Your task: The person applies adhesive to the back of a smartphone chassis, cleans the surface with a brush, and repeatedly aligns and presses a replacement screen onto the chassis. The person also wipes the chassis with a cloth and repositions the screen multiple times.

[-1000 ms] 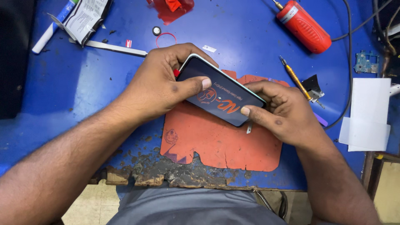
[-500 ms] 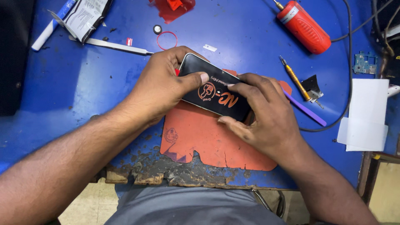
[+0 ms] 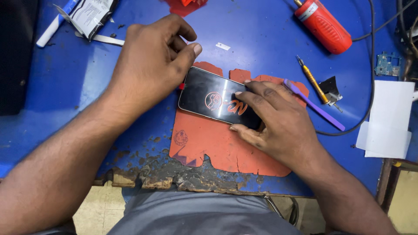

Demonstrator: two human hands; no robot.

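A black smartphone [image 3: 209, 99] with an orange emblem on its glossy face lies flat on an orange-red work mat [image 3: 217, 148] on the blue bench. My right hand [image 3: 278, 124] presses down on the phone's right end, fingers spread across the glass. Near the phone's upper left corner, my left hand [image 3: 150, 65] hovers with its fingers curled and its thumb beside the phone's top edge. It grips nothing.
A purple pry tool [image 3: 313, 104], a yellow-handled screwdriver [image 3: 311, 78] and a small black part [image 3: 330, 89] lie to the right. A red cylindrical tool [image 3: 324, 26] with a cable sits at the back right. White paper [image 3: 389, 119] rests at the right edge. The bench's front edge [image 3: 174, 176] is chipped.
The phone has been laid flat on the mat. My left hand has let go and lifted off to the upper left. My right hand now presses on the phone's right end.
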